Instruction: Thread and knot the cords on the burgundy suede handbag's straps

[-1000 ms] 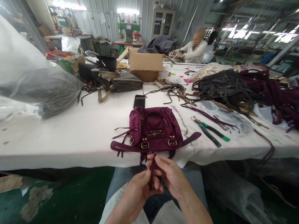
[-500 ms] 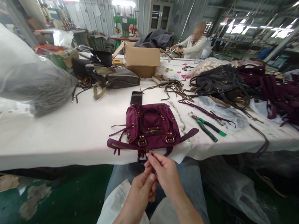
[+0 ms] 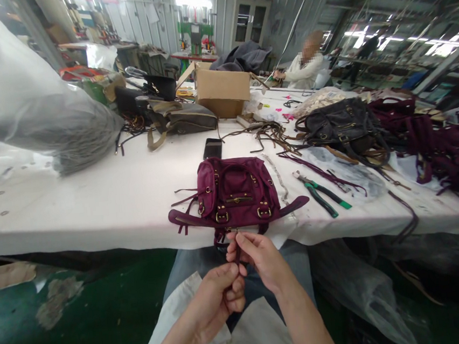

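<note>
A purple handbag [image 3: 237,187] with brass-coloured buckles and a front zip lies at the table's near edge, one of its handles hanging over the edge. Just below it, my right hand [image 3: 262,255] pinches a narrow dark strap [image 3: 238,254] by the zip end of the bag. Lower and to the left, my left hand [image 3: 223,297] is closed on the same strap, thumb against curled fingers. Both hands are almost touching. My fingers hide most of the strap, so where it joins the bag cannot be made out.
Green-handled pliers [image 3: 323,194] lie right of the bag, near thin purple straps [image 3: 327,170]. Behind the bag is a black phone [image 3: 212,148]. A cardboard box [image 3: 221,89], a dark handbag [image 3: 338,123] and a large plastic sack [image 3: 83,132] stand farther off. A person [image 3: 304,67] sits across the table.
My hands have drawn slightly apart, the left one now lower on the strap, so a short piece shows between them. The whole view has shifted a little; the bag lies as before.
</note>
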A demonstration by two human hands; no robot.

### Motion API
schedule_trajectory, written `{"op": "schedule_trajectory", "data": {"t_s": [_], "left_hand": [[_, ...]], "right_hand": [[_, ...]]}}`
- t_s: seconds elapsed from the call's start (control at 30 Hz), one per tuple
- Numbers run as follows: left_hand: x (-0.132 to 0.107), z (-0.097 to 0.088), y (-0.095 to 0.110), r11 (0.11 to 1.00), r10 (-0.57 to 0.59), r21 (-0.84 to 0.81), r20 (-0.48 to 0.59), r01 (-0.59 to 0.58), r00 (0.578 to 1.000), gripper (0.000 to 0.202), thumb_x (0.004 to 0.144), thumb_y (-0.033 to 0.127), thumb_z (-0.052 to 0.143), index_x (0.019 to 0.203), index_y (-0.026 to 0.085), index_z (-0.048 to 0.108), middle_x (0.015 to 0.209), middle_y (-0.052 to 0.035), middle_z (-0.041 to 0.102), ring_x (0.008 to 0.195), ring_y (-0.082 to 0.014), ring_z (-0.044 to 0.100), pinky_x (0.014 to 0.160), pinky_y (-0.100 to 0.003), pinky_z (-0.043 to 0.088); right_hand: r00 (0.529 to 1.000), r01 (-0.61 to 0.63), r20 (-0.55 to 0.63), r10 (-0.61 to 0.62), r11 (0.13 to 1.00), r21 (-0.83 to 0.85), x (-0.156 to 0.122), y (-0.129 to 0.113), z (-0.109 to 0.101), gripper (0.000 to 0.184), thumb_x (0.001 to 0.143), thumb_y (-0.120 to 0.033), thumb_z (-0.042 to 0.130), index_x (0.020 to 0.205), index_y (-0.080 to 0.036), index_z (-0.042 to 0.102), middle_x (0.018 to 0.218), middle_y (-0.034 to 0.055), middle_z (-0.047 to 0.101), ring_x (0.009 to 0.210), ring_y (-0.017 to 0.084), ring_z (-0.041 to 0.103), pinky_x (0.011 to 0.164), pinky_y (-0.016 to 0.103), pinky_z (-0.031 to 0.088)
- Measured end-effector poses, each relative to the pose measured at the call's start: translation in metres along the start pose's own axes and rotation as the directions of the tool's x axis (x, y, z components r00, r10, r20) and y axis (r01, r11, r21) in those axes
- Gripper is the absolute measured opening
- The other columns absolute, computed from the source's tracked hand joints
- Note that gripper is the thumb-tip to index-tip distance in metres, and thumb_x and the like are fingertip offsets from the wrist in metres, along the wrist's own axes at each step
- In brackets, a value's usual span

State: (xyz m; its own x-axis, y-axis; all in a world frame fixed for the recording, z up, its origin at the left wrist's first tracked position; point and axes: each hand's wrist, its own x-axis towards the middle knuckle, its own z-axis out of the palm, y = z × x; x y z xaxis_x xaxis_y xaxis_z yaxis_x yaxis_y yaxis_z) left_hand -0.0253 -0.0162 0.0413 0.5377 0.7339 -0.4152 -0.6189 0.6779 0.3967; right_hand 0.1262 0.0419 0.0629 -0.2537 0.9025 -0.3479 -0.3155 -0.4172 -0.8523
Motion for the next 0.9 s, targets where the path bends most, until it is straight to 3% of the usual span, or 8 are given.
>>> {"op": "schedule_trajectory", "data": {"t_s": [0.13, 0.27, 0.37, 0.47, 0.57, 0.7, 0.8, 0.9], "left_hand": [[-0.001, -0.005, 0.007, 0.983, -0.066, -0.167, 0.066, 0.076, 0.996, 0.021, 0.100, 0.025, 0.072, 0.107, 0.006, 0.072, 0.078, 0.0011, 0.047, 0.060, -0.0048, 0.034, 0.056, -0.020, 0.025], [-0.003, -0.005, 0.007, 0.975, -0.113, -0.180, 0.116, 0.133, 0.987, 0.035, 0.104, 0.029, 0.065, 0.123, 0.000, 0.074, 0.090, -0.0067, 0.057, 0.067, -0.0081, 0.050, 0.059, -0.021, 0.036], [-0.005, -0.005, 0.008, 0.982, -0.116, -0.136, 0.132, 0.134, 0.984, 0.039, 0.105, 0.029, 0.064, 0.129, -0.001, 0.073, 0.098, -0.0109, 0.060, 0.071, -0.0093, 0.054, 0.061, -0.020, 0.040], [-0.007, -0.007, 0.008, 0.989, -0.109, -0.087, 0.136, 0.122, 0.985, 0.033, 0.103, 0.025, 0.067, 0.126, 0.002, 0.074, 0.095, -0.0091, 0.059, 0.068, -0.0071, 0.050, 0.058, -0.018, 0.035], [-0.007, -0.009, 0.005, 0.993, -0.092, -0.067, 0.120, 0.101, 0.988, 0.025, 0.101, 0.020, 0.070, 0.118, 0.003, 0.075, 0.083, -0.0023, 0.052, 0.061, -0.0038, 0.037, 0.055, -0.017, 0.026], [-0.008, -0.008, -0.001, 1.000, -0.011, -0.019, 0.066, 0.013, 0.998, 0.016, 0.094, 0.015, 0.076, 0.106, 0.006, 0.073, 0.074, 0.0036, 0.044, 0.058, -0.0034, 0.025, 0.054, -0.019, 0.020], [-0.009, -0.007, -0.005, 0.999, 0.031, 0.020, 0.028, -0.032, 0.999, 0.025, 0.093, 0.030, 0.083, 0.101, 0.010, 0.071, 0.071, 0.0050, 0.044, 0.056, -0.0029, 0.022, 0.053, -0.019, 0.018], [-0.007, -0.007, -0.013, 0.998, 0.030, 0.064, -0.061, -0.026, 0.998, 0.048, 0.078, 0.049, 0.096, 0.095, 0.014, 0.069, 0.065, 0.0069, 0.045, 0.052, -0.0016, 0.023, 0.051, -0.018, 0.020]], "right_hand": [[0.995, -0.040, 0.095, 0.026, 0.988, 0.149, -0.006, 0.002, -0.008, 0.050, 0.094, -0.054, 0.084, 0.128, -0.018, 0.079, 0.119, 0.0148, 0.079, 0.104, 0.025, 0.079, 0.080, 0.027, 0.062], [1.000, -0.022, 0.016, 0.020, 0.989, 0.147, -0.003, 0.009, -0.008, 0.046, 0.087, -0.048, 0.092, 0.123, -0.022, 0.081, 0.110, 0.0095, 0.080, 0.094, 0.020, 0.077, 0.078, 0.025, 0.061], [1.000, -0.003, -0.001, 0.004, 0.990, 0.138, -0.002, 0.012, -0.005, 0.044, 0.086, -0.048, 0.093, 0.119, -0.021, 0.082, 0.102, 0.0070, 0.079, 0.087, 0.017, 0.074, 0.077, 0.024, 0.061], [1.000, 0.005, -0.023, -0.002, 0.991, 0.136, -0.003, 0.011, -0.002, 0.046, 0.084, -0.048, 0.095, 0.118, -0.020, 0.082, 0.100, 0.0067, 0.078, 0.086, 0.016, 0.073, 0.074, 0.022, 0.061], [0.998, 0.019, -0.060, -0.010, 0.989, 0.150, -0.003, 0.013, -0.001, 0.049, 0.080, -0.049, 0.097, 0.116, -0.018, 0.083, 0.096, 0.0068, 0.077, 0.081, 0.016, 0.072, 0.068, 0.022, 0.060], [0.989, 0.077, -0.138, -0.056, 0.985, 0.152, 0.004, 0.021, 0.002, 0.052, 0.076, -0.050, 0.099, 0.111, -0.014, 0.084, 0.087, 0.0067, 0.076, 0.072, 0.016, 0.071, 0.064, 0.023, 0.060], [0.973, 0.132, -0.207, -0.105, 0.984, 0.120, 0.007, 0.026, 0.007, 0.052, 0.077, -0.054, 0.097, 0.106, -0.013, 0.084, 0.082, 0.0061, 0.075, 0.066, 0.015, 0.069, 0.060, 0.023, 0.058], [0.962, 0.167, -0.236, -0.141, 0.981, 0.096, 0.007, 0.026, 0.014, 0.053, 0.078, -0.059, 0.094, 0.100, -0.012, 0.083, 0.078, 0.0059, 0.074, 0.062, 0.015, 0.068, 0.057, 0.023, 0.055]]}}
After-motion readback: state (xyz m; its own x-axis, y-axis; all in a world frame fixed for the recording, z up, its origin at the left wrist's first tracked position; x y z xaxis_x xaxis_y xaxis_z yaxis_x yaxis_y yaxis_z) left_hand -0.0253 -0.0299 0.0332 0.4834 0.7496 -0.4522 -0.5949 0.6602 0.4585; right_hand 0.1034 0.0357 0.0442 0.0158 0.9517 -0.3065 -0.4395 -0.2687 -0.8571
